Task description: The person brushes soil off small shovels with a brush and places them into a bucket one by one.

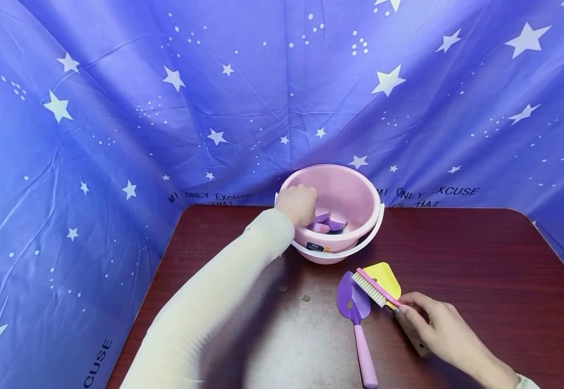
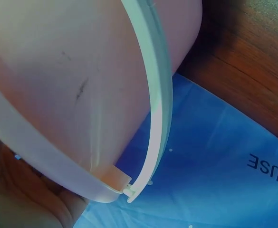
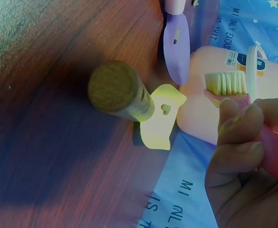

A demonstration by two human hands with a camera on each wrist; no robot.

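A pink bucket point(image 1: 340, 183) with a white handle point(image 1: 378, 227) stands at the table's back edge. My left hand point(image 1: 297, 205) reaches over its left rim, fingers down inside among purple pieces point(image 1: 335, 224). In the left wrist view the bucket's rim partly covers that hand point(image 2: 29, 194); I cannot tell whether its fingers hold a piece. My right hand point(image 1: 439, 329) pinches a pink brush point(image 3: 276, 152) with pale bristles point(image 3: 226, 83). The brush overlaps a purple trowel point(image 1: 352, 297) and a yellow shovel point(image 3: 160, 123) in the head view.
The trowel's pink handle point(image 1: 365, 356) points toward the front of the table. The shovel's round wooden handle point(image 3: 115, 90) lies below the right hand. Small brown bits point(image 1: 306, 297) are scattered in front of the bucket. A blue star-printed cloth point(image 1: 243, 97) hangs behind the table.
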